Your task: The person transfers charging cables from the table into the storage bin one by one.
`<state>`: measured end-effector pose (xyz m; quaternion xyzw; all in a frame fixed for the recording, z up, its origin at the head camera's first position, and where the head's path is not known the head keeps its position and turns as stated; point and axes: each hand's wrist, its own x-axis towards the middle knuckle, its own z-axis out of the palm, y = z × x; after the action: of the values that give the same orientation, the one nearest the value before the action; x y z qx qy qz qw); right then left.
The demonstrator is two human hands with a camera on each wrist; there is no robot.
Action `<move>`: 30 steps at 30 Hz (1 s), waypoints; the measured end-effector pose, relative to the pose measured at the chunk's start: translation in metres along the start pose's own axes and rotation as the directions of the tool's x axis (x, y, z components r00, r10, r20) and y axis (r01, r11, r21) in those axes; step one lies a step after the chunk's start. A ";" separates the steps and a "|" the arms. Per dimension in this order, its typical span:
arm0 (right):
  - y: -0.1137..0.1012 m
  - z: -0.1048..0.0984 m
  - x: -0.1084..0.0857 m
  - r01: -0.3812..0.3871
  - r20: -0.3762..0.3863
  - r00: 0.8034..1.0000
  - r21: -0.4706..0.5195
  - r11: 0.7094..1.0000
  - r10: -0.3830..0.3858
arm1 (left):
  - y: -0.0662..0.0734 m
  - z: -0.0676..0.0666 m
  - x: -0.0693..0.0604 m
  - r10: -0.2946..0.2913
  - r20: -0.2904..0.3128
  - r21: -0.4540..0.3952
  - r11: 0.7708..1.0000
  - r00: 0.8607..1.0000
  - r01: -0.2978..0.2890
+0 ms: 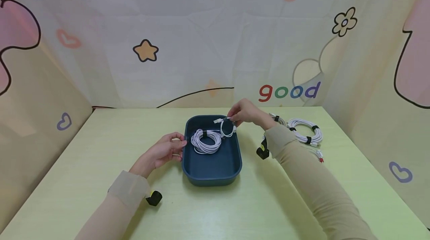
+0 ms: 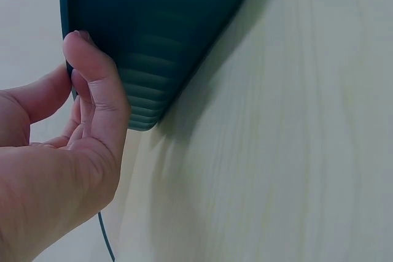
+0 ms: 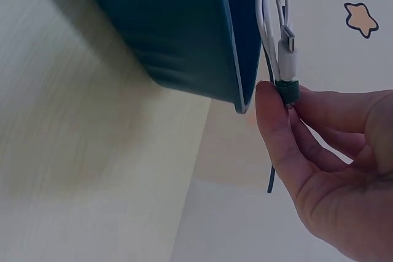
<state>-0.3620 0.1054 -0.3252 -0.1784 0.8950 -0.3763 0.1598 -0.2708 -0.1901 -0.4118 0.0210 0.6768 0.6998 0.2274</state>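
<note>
A dark blue rectangular bin (image 1: 212,165) stands on the table, with a coiled white cable (image 1: 206,147) tied by a black strap lying inside. My left hand (image 1: 165,149) pinches the bin's left rim, thumb and forefinger on its edge, as the left wrist view also shows. Over the bin's far right corner, my right hand (image 1: 246,112) holds a short looped white USB cable (image 1: 227,135). In the right wrist view its fingertips pinch a dark green tie (image 3: 287,91) beside the cable's metal-tipped plug (image 3: 288,53).
Right of the bin, partly behind the right forearm, lie a coiled white cable (image 1: 304,121) with black straps, another bundled cable (image 1: 277,119) and a plug end with red (image 1: 319,155). A printed curtain (image 1: 188,72) closes off the table's (image 1: 208,217) back edge.
</note>
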 end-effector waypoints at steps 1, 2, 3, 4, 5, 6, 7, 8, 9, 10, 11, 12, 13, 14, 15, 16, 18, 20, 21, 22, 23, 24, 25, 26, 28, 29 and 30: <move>-0.001 0.002 0.001 0.005 0.003 1.000 0.002 1.000 -0.005 | 0.000 0.000 0.000 -0.002 -0.003 0.001 1.000 1.000 0.002; -0.002 0.003 0.002 0.005 0.003 1.000 0.006 1.000 -0.005 | 0.000 0.000 0.000 -0.004 -0.007 0.000 1.000 1.000 0.004; -0.003 0.005 0.003 0.005 0.002 1.000 0.006 1.000 -0.005 | 0.000 0.000 0.000 -0.005 -0.009 0.002 1.000 1.000 0.005; -0.003 0.007 0.005 0.008 0.001 1.000 0.006 1.000 -0.008 | 0.000 0.000 0.000 -0.006 -0.010 0.003 1.000 1.000 0.006; -0.004 0.008 0.005 0.012 0.003 1.000 0.005 1.000 -0.012 | 0.000 0.000 0.000 -0.006 -0.010 0.004 1.000 1.000 0.006; -0.005 0.010 0.006 0.017 0.004 1.000 0.003 1.000 -0.017 | 0.000 0.000 0.000 -0.007 -0.011 0.002 1.000 1.000 0.007; -0.005 0.012 0.007 0.021 0.004 1.000 -0.001 1.000 -0.021 | 0.000 0.000 0.000 -0.006 -0.010 0.002 1.000 1.000 0.006; -0.006 0.013 0.007 0.024 0.003 1.000 -0.002 1.000 -0.024 | 0.000 0.000 0.000 -0.005 -0.009 0.001 1.000 1.000 0.006; -0.007 0.015 0.008 0.029 0.004 1.000 -0.001 1.000 -0.029 | 0.000 0.000 0.000 -0.003 -0.005 0.002 1.000 1.000 0.003; -0.007 0.016 0.009 0.035 0.006 0.999 0.000 0.999 -0.035 | -0.001 0.000 0.001 -0.002 -0.004 0.002 1.000 1.000 0.002; -0.008 0.018 0.009 0.038 0.006 0.999 0.004 0.999 -0.038 | -0.001 0.000 0.001 -0.001 -0.003 0.002 1.000 1.000 0.001; -0.009 0.019 0.009 0.038 0.005 0.999 0.007 0.999 -0.038 | -0.001 -0.001 0.001 -0.001 -0.001 0.001 1.000 1.000 0.001; -0.009 0.021 0.010 0.039 0.006 0.999 0.010 0.999 -0.039 | -0.001 -0.001 0.001 -0.001 0.000 0.001 1.000 1.000 0.001; -0.010 0.022 0.011 0.037 0.007 0.999 0.016 0.999 -0.037 | -0.001 -0.001 0.001 -0.001 0.001 0.000 1.000 1.000 0.001; -0.010 0.024 0.012 0.038 0.008 0.999 0.020 0.999 -0.038 | -0.001 -0.001 0.001 -0.001 0.002 0.000 1.000 1.000 0.001; -0.011 0.025 0.012 0.037 0.011 0.999 0.022 0.999 -0.037 | -0.001 -0.001 0.001 -0.002 0.001 0.000 1.000 1.000 0.002; -0.013 0.028 0.013 0.035 0.016 0.999 0.024 0.999 -0.035 | 0.000 -0.001 0.001 -0.003 0.004 -0.003 1.000 1.000 0.003; -0.013 0.030 0.015 0.037 0.019 0.999 0.025 0.999 -0.037 | 0.000 -0.001 0.001 0.001 0.008 -0.005 1.000 1.000 -0.001; -0.013 0.031 0.015 0.042 0.021 0.999 0.023 0.999 -0.042 | 0.000 -0.001 0.001 0.002 0.010 -0.007 1.000 1.000 -0.002; -0.014 0.033 0.015 0.043 0.023 0.999 0.023 0.999 -0.043 | 0.000 -0.001 0.001 0.004 0.012 -0.008 1.000 1.000 -0.004; -0.014 0.034 0.016 0.047 0.026 0.999 0.024 0.999 -0.048 | 0.000 -0.001 0.001 0.006 0.015 -0.010 1.000 1.000 -0.006; -0.014 0.035 0.016 0.050 0.028 0.998 0.024 0.998 -0.051 | 0.000 -0.001 0.001 0.008 0.017 -0.010 1.000 1.000 -0.008; -0.013 0.036 0.017 0.052 0.029 0.998 0.024 0.998 -0.052 | 0.000 -0.001 0.001 0.010 0.018 -0.011 1.000 1.000 -0.010; -0.013 0.038 0.017 0.054 0.032 0.998 0.022 0.998 -0.055 | 0.000 -0.001 0.001 0.012 0.018 -0.011 1.000 1.000 -0.011; -0.014 0.040 0.018 0.052 0.036 0.998 0.027 0.998 -0.053 | 0.000 -0.001 0.001 0.013 0.018 -0.011 1.000 1.000 -0.013; -0.014 0.041 0.019 0.052 0.040 0.998 0.030 0.998 -0.053 | -0.001 -0.001 0.001 0.013 0.017 -0.012 1.000 1.000 -0.012; -0.014 0.042 0.019 0.050 0.043 0.998 0.033 0.998 -0.051 | -0.001 -0.001 0.001 0.013 0.017 -0.013 1.000 1.000 -0.012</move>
<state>-0.3590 0.0622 -0.3459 -0.2065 0.8804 -0.3905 0.1726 -0.2721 -0.1907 -0.4132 0.0297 0.6703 0.7053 0.2288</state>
